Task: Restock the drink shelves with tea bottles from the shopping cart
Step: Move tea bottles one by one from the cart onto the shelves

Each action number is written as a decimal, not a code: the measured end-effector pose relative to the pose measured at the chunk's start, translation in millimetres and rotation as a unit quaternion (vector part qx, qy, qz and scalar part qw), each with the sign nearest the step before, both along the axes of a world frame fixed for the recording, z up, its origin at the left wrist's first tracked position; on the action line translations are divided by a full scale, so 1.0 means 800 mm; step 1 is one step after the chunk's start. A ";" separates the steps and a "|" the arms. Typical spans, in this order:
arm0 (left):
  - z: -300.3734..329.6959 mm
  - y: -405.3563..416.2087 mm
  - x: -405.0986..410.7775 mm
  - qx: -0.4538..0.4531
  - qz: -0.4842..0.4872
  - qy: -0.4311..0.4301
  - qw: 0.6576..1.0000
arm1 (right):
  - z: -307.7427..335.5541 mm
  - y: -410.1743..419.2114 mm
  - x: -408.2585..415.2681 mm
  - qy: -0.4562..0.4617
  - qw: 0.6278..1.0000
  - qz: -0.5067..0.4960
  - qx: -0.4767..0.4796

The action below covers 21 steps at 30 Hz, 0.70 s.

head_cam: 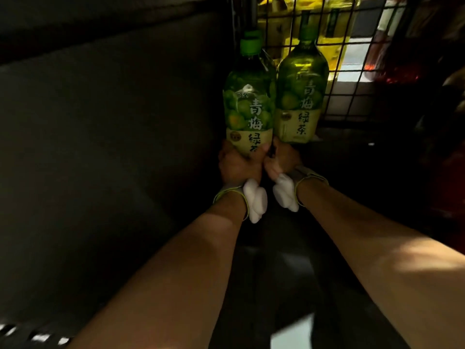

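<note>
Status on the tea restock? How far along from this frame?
Done: nothing visibly shelved; the surroundings are too dark to tell. In hand: the left hand grips the base of one green tea bottle, the right hand another green tea bottle, both upright beside the wire grid. Left: placing both; remaining stock can't be seen.

Dark shelf (352, 157) right of centre, backed by wire grid (352, 59); right bottle (299, 96) possibly resting on it, contact unclear.
</note>
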<state>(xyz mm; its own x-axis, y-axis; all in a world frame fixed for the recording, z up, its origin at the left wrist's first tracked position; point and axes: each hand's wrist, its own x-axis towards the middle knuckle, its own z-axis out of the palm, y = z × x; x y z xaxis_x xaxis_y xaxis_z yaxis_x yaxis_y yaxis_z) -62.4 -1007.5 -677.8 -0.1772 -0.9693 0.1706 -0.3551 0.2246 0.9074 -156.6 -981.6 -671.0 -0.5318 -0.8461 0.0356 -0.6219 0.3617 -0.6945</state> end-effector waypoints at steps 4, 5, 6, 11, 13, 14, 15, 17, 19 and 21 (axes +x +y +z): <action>-0.003 -0.002 0.000 0.010 0.000 -0.008 1.000 | 0.001 0.003 0.000 -0.013 1.000 -0.007 -0.001; -0.002 0.001 0.002 0.012 -0.001 -0.014 1.000 | 0.002 0.008 0.003 -0.017 1.000 -0.008 0.001; -0.004 0.004 0.004 0.007 -0.001 -0.020 1.000 | 0.001 0.012 0.008 -0.021 1.000 -0.004 0.000; -0.002 0.034 0.035 0.004 0.008 -0.034 0.999 | -0.002 0.057 0.031 -0.044 0.998 0.015 -0.036; -0.001 0.046 0.051 0.028 0.013 -0.032 0.999 | -0.003 0.077 0.039 -0.073 0.997 0.001 -0.027; 0.002 0.058 0.058 0.050 0.009 -0.022 0.998 | 0.000 0.095 0.042 -0.091 0.996 -0.013 -0.014; 0.004 0.070 0.067 0.078 0.003 -0.017 0.997 | 0.003 0.110 0.047 -0.103 0.994 -0.023 -0.001; 0.010 0.095 0.085 0.123 -0.004 -0.024 0.992 | 0.005 0.136 0.054 -0.114 0.993 -0.029 0.005; 0.011 0.114 0.098 0.147 0.001 -0.012 0.989 | 0.009 0.155 0.059 -0.119 0.992 -0.031 0.028; 0.022 0.141 0.112 0.169 0.019 -0.011 0.985 | 0.020 0.182 0.070 -0.138 0.988 -0.037 0.060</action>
<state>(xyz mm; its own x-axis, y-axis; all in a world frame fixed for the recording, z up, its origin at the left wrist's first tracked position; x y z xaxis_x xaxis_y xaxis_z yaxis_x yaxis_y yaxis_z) 27.1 -894.7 -660.3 -0.1398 -0.9759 -0.1675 -0.3788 -0.1036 0.9197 -100.6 -835.7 -655.2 -0.5685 -0.7935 -0.2172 -0.3835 0.4891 -0.7834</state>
